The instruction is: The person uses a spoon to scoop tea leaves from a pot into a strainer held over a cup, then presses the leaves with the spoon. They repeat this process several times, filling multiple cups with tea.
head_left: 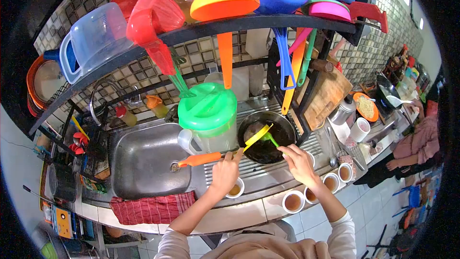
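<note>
My left hand point(226, 171) grips an orange-handled utensil point(200, 158) whose yellow blade point(257, 137) reaches over a black pan point(266, 136) on the draining board. My right hand point(298, 161) holds a green-handled utensil point(270, 139) that dips into the same pan. Below my hands, several small white cups point(293, 202) of brown liquid stand along the counter's edge. A clear jug with a green lid point(209, 107) stands just left of the pan.
A steel sink point(143, 158) lies to the left, with a red striped cloth point(152, 209) over its front edge. A rack overhead point(191, 31) carries plastic bowls and hanging utensils. At right are a wooden board point(327, 97), a metal pot point(343, 110) and another person point(418, 144).
</note>
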`<action>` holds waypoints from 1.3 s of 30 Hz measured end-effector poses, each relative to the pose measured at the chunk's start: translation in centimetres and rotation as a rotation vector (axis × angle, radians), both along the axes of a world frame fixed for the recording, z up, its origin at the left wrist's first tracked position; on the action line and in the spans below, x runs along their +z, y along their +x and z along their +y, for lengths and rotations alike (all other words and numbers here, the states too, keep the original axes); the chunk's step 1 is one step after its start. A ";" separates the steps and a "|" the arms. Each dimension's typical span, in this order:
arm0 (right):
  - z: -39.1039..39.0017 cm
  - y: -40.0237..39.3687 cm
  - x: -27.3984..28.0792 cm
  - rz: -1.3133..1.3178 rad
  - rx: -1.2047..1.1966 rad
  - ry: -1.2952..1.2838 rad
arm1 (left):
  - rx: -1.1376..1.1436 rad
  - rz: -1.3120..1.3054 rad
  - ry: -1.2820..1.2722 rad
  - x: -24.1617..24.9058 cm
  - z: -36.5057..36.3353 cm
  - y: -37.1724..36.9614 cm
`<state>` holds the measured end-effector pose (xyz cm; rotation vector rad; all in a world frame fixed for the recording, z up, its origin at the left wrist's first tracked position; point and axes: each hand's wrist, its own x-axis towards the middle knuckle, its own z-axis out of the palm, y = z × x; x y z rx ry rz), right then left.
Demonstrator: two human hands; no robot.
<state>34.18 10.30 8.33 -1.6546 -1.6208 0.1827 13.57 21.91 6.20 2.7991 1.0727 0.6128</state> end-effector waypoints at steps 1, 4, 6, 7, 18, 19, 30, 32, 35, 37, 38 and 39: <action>-0.1 -0.1 0.2 -0.033 -0.022 0.042 | 0.013 0.013 0.001 0.2 -0.2 -0.1; -0.4 0.1 0.3 -0.061 -0.052 -0.018 | 0.011 0.063 0.058 0.3 -0.4 -0.2; -0.5 0.1 0.3 -0.078 -0.064 0.009 | 0.016 0.060 0.074 0.5 -0.6 -0.3; -0.5 0.1 0.3 -0.093 -0.076 0.032 | 0.021 0.060 0.087 0.6 -0.8 -0.3; -1.6 0.0 0.5 -0.056 -0.134 0.013 | -0.042 -0.197 -0.399 0.9 -0.6 -1.5; -1.6 0.0 0.6 -0.062 -0.150 0.026 | -0.058 -0.287 -0.442 0.5 -0.5 -1.7; -1.9 -0.4 0.8 -0.084 -0.115 0.083 | -0.073 -0.409 -0.596 -2.7 0.4 -1.8; -1.7 -0.2 0.4 -0.087 -0.103 0.084 | -0.076 -0.419 -0.628 -3.2 0.6 -1.7; -1.6 -0.3 0.3 -0.110 -0.085 0.095 | -0.020 -0.370 -0.742 -2.2 0.5 -1.6; -1.6 -0.4 0.3 -0.082 -0.077 0.123 | -0.035 -0.406 -0.700 -2.1 0.3 -1.5; -1.7 -0.5 0.3 -0.083 -0.078 0.124 | -0.036 -0.406 -0.699 -1.9 0.2 -1.5; -1.8 -0.5 0.4 -0.081 -0.083 0.131 | -0.028 -0.367 -0.650 -1.3 -0.1 -1.6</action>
